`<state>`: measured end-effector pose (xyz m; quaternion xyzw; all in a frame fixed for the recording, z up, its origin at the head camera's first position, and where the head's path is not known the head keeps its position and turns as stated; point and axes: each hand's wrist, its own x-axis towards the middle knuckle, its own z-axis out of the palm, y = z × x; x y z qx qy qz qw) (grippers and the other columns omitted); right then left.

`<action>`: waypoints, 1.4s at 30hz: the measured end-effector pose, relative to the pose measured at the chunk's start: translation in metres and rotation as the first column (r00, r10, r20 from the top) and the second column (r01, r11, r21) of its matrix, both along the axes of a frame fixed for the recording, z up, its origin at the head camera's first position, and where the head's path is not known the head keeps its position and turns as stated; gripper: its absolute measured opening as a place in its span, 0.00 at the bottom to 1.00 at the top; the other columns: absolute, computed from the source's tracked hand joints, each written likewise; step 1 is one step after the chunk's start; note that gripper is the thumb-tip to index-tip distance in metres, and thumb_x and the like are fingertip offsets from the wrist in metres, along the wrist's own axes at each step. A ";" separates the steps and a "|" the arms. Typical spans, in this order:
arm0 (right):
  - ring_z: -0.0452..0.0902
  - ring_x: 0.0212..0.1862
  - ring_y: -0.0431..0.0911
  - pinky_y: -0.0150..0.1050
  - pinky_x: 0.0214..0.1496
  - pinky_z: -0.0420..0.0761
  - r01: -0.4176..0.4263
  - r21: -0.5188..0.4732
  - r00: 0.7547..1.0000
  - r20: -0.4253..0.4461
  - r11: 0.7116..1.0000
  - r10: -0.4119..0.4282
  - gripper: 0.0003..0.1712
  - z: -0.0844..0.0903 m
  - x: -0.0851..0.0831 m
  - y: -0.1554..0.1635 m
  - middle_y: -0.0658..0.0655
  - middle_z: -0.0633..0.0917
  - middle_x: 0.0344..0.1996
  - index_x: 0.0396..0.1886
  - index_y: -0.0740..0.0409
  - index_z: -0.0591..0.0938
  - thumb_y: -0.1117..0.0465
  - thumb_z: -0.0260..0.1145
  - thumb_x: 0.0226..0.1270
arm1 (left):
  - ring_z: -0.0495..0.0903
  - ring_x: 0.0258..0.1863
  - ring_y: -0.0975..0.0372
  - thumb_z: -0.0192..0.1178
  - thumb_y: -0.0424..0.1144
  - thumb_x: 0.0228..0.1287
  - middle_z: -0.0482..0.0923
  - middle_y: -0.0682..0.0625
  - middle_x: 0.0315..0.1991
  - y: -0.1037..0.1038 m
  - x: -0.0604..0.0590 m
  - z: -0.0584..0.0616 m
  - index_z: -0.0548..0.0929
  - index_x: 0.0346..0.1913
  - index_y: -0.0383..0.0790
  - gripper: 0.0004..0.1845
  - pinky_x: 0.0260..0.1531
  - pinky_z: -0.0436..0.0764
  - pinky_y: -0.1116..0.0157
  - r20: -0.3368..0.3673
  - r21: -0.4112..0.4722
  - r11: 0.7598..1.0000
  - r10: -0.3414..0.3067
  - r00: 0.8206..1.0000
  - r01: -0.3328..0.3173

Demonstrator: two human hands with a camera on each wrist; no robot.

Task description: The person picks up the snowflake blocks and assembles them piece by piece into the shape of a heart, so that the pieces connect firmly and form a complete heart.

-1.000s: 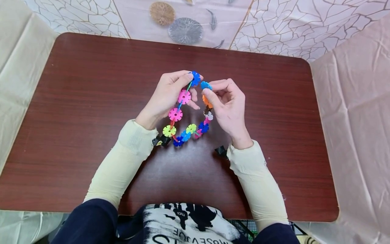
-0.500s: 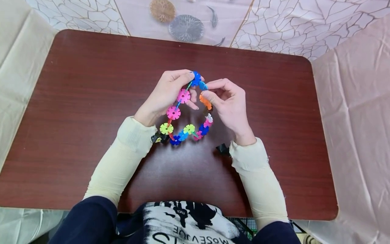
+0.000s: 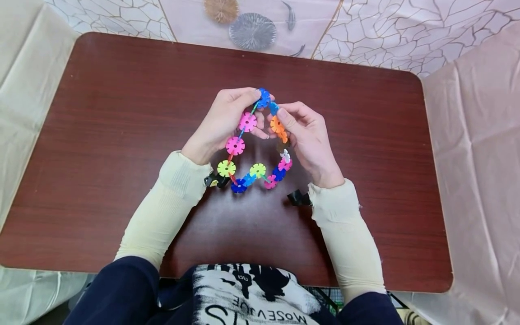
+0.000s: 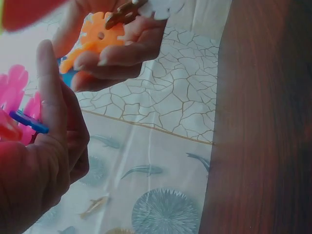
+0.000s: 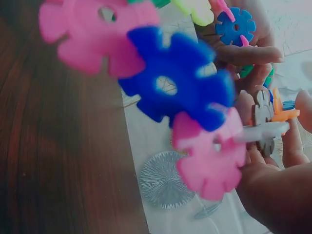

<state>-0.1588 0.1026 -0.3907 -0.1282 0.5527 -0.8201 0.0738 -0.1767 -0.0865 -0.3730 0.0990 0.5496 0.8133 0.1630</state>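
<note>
Both grips, left hand (image 3: 227, 119) & right hand (image 3: 310, 137), pinch 1 disc chain (image 3: 243, 164); 2 yellow-green discs.

A dark reddish-brown wood-grain tabletop (image 3: 122, 135) with rounded corners lies beneath the hands, with a pale floor covering (image 3: 365, 36) printed with crackle lines, fish and round discs beyond it, and plain cream sheeting (image 3: 24, 76) left and pinkish sheeting (image 3: 479, 135) right of them.

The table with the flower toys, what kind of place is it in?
Probably a home: a small dark wooden table, a fish-patterned cover beyond it, and both hands holding a chain of snowflake toy discs.
</note>
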 end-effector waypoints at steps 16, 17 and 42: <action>0.80 0.33 0.47 0.36 0.34 0.82 0.015 0.070 1.000 0.000 0.997 -0.015 0.05 -0.001 0.001 0.000 0.60 0.85 0.33 0.39 0.63 0.85 0.68 0.63 0.68 | 0.79 0.20 0.53 0.54 0.36 0.73 0.75 0.34 0.22 -0.002 0.003 0.005 0.83 0.46 0.30 0.12 0.32 0.84 0.47 -0.063 -0.076 0.997 -0.010 0.998 0.006; 0.80 0.32 0.48 0.36 0.35 0.83 0.011 0.068 1.000 -0.001 0.998 -0.011 0.05 0.000 0.001 0.000 0.60 0.85 0.33 0.39 0.63 0.85 0.68 0.63 0.68 | 0.80 0.20 0.53 0.54 0.36 0.73 0.75 0.34 0.22 -0.002 0.003 0.005 0.83 0.46 0.30 0.12 0.32 0.84 0.48 -0.065 -0.087 0.996 -0.008 0.998 0.003; 0.80 0.28 0.51 0.39 0.33 0.84 -0.034 0.068 0.999 0.021 0.997 0.033 0.06 -0.001 0.004 -0.001 0.63 0.84 0.33 0.40 0.64 0.83 0.66 0.62 0.69 | 0.82 0.22 0.48 0.53 0.37 0.74 0.77 0.33 0.25 -0.008 0.004 0.004 0.83 0.46 0.33 0.12 0.32 0.85 0.51 -0.081 -0.192 0.981 -0.022 0.996 0.006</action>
